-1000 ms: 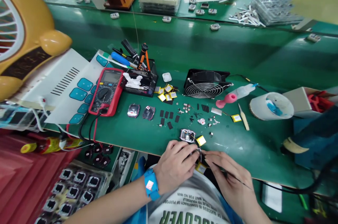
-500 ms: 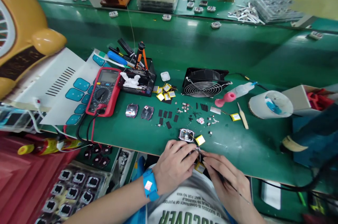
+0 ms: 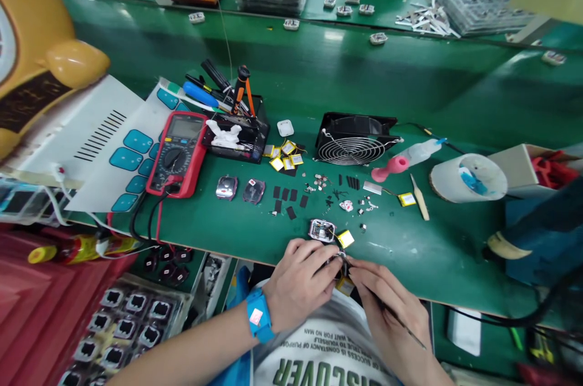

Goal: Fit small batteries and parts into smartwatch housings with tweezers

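Head camera view: the small device point(image 3: 339, 260) sits at the near edge of the desk point(image 3: 255, 234), close against the person's shirt, mostly covered by fingers. What shows of it is dark with silvery bits along the rim; which way its long axis runs cannot be told. A yellow, flat battery point(image 3: 345, 286) shows just below it, partly hidden. The left hand point(image 3: 303, 274) arches over the device, fingers bent and close together, holding it. The right hand point(image 3: 392, 307) pinches a slim dark tool point(image 3: 411, 332) between thumb and fingers; its tip is hidden at the device. The tool's long axis slants from the device down to the right, rear end toward the person. An open housing point(image 3: 322, 230) with exposed circuitry lies just beyond the left fingertips, beside another yellow battery point(image 3: 345, 238). Compared with one second ago, the tool's rear end has dropped, so it slopes more steeply, while both hands have kept their grip.
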A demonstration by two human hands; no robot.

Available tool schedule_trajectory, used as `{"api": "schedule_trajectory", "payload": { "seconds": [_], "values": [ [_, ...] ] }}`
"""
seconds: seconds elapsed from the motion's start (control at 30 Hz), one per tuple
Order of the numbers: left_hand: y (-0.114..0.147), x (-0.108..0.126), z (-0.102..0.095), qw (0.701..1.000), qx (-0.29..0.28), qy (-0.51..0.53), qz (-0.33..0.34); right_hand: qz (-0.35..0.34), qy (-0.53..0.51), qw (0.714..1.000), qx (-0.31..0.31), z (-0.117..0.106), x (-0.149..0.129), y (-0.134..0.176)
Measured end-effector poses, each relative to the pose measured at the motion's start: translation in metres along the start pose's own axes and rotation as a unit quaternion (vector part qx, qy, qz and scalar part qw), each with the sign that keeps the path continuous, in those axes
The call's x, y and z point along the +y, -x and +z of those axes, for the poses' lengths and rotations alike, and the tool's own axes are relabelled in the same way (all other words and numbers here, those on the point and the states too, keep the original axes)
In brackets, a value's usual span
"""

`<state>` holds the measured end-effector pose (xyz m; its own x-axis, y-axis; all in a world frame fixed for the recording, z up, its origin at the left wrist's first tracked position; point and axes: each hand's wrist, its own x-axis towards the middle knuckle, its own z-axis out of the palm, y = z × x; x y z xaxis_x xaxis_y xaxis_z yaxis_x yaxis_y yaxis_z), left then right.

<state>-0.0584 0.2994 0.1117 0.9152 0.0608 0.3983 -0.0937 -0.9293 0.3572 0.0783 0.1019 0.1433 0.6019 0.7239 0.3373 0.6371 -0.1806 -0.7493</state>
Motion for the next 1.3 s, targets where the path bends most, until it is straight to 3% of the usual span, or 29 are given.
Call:
{"api": "schedule_trajectory", "payload": {
  "seconds": [0.23, 0.37, 0.47, 0.6, 0.73, 1.3],
  "values": [
    [0.0, 0.001, -0.001, 1.0, 0.006, -0.006, 0.0, 0.01, -0.005, 1.0, -0.009, 0.001, 0.002, 0.002],
    [0.002, 0.0, -0.001, 1.0, -0.022, -0.011, 0.003, 0.015, -0.022, 0.999, -0.041, -0.002, 0.008, 0.008],
    [0.003, 0.0, 0.0, 1.0, -0.027, -0.01, -0.001, 0.022, -0.055, 0.998, -0.029, -0.003, 0.008, 0.003],
    [0.003, -0.001, 0.003, 1.0, -0.003, -0.011, 0.002, 0.046, -0.119, 0.992, 0.019, -0.005, 0.007, -0.015],
    [0.002, -0.002, 0.004, 0.999, 0.033, -0.006, -0.002, 0.055, -0.163, 0.985, -0.009, -0.009, 0.011, -0.029],
    [0.003, -0.004, -0.004, 1.0, 0.012, 0.002, -0.004, 0.035, -0.159, 0.986, -0.025, -0.009, 0.009, -0.033]
  ]
}}
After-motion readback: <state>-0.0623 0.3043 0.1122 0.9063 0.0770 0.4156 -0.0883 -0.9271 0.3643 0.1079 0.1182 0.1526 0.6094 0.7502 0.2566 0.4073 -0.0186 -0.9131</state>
